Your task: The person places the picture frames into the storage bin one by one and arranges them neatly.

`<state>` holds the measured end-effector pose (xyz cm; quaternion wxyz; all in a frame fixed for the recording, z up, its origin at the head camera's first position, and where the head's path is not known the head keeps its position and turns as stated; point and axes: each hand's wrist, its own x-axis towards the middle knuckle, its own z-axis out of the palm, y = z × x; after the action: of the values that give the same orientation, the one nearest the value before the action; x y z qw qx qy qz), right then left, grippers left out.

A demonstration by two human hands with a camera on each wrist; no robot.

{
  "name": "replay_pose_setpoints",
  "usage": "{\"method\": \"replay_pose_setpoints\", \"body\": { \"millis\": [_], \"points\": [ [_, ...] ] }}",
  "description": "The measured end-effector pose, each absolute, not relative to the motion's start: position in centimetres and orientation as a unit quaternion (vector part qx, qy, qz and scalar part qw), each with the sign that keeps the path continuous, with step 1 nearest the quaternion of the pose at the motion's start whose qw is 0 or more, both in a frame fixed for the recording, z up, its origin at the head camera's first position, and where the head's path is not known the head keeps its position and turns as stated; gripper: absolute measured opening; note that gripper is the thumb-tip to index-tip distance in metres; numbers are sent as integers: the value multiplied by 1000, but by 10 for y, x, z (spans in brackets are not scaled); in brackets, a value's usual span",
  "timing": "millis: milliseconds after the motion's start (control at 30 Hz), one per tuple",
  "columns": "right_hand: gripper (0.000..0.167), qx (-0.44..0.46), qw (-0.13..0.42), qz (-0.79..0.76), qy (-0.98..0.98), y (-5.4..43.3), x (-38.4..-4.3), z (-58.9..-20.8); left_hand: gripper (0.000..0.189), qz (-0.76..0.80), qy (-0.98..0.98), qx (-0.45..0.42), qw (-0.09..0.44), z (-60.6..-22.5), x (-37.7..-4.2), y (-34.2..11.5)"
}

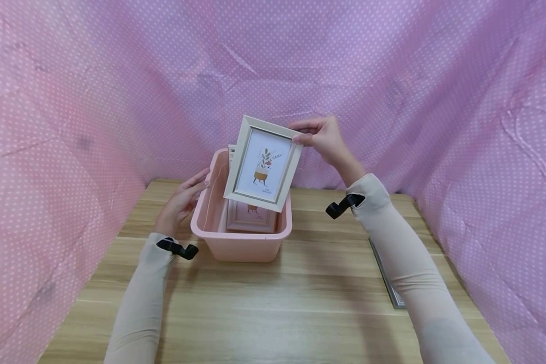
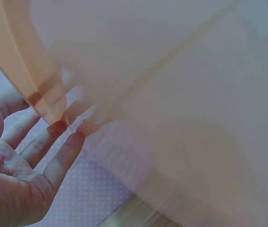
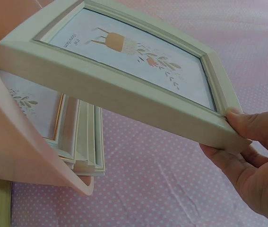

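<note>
My right hand (image 1: 324, 139) pinches a cream picture frame (image 1: 243, 161) by its upper right corner, thumb on the front and fingers behind. The frame is tilted and raised over a pink plastic bin (image 1: 243, 250); its picture shows a plant in a mustard pot on legs. In the right wrist view the held picture frame (image 3: 100, 92) slants over the bin's rim. More picture frames (image 3: 70, 132) stand stacked inside the bin, partly hidden by the raised one. My left hand (image 1: 182, 202) touches the bin's left side, its fingers (image 2: 60, 158) extended along the outer wall.
The bin stands toward the back of a wooden table (image 1: 236, 313). At the right lies another frame with a grey edge (image 1: 388, 280), mostly covered by my right forearm. Pink dotted cloth (image 1: 273, 60) hangs behind and along both sides.
</note>
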<state>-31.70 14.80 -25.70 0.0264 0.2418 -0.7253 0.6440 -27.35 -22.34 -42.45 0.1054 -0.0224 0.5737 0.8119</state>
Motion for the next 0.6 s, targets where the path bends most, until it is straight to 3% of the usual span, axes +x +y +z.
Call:
{"method": "replay_pose_setpoints", "body": {
  "millis": [600],
  "points": [
    [26,254,50,576,-775,136,-320,-275,65,815,568,-18,109,-424,-276,-223]
  ]
}}
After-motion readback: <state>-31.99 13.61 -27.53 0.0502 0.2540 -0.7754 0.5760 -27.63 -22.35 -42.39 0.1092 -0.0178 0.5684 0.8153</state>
